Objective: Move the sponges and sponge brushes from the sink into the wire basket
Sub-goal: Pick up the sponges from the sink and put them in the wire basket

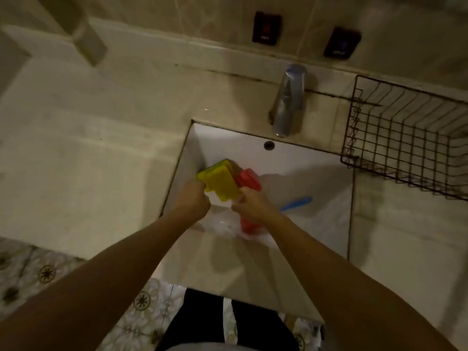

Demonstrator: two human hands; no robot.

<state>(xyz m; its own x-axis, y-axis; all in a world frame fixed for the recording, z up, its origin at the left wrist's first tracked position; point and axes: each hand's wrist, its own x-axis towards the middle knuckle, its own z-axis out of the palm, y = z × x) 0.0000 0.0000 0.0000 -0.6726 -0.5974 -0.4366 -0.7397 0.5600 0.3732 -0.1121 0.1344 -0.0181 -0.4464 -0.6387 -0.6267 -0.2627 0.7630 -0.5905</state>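
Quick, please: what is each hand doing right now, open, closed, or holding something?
Left hand: closed on the yellow sponge.
Right hand: closed, touching the yellow sponge; full grip unclear.

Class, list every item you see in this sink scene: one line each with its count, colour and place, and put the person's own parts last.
yellow sponges: a stack, count unclear, yellow, over the sink's left side, held by both hands
red sponges: at least two, red, in the sink, one behind the yellow stack, one under the right hand
blue handle: one, blue, in the sink, right of the hands
sink: one, white, centre
tap: one, silver, behind the sink
wire basket: one, dark, on the counter at right, nothing visible inside
wall switches: two, black, on the tiles
left hand: one, gripping the yellow stack
right hand: one, at the stack's right edge
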